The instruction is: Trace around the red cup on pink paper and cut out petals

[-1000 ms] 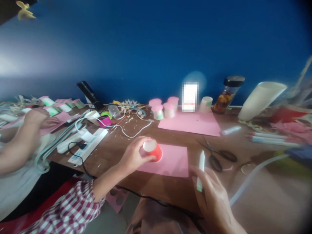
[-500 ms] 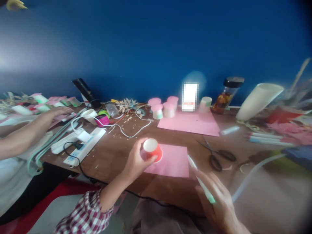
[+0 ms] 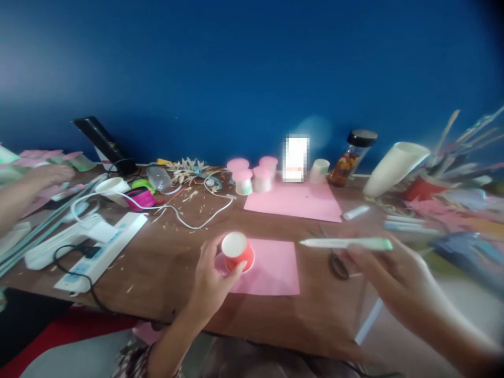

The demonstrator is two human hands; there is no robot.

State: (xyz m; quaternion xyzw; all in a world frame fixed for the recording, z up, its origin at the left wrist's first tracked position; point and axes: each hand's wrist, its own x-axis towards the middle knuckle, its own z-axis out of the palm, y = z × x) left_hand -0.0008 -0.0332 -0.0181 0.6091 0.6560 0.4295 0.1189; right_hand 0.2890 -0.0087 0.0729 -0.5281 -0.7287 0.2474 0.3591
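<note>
My left hand (image 3: 212, 273) is closed around a red paper cup (image 3: 239, 256), which stands upside down on a sheet of pink paper (image 3: 277, 268); its pale base faces up. In my right hand (image 3: 388, 268) a white marker pen (image 3: 342, 243) with a green end lies nearly level, its tip pointing left above the table. Partly hidden behind that hand are dark-handled scissors (image 3: 338, 266). Several small cups with pink paper discs on top (image 3: 243, 178) stand near the wall, beside a larger pink sheet (image 3: 293, 203).
At left are a white power strip (image 3: 102, 252), cables and a co-worker's arm (image 3: 23, 191). Along the wall stand a pale cup (image 3: 319, 171), a jar with a black lid (image 3: 352, 157) and a tall cream container (image 3: 396, 168). Brushes fill a red pot (image 3: 425, 186) at right.
My right hand has risen and moved right, swinging the marker pen from steep to nearly level. My left hand still holds the cup on the paper. The view has turned somewhat right.
</note>
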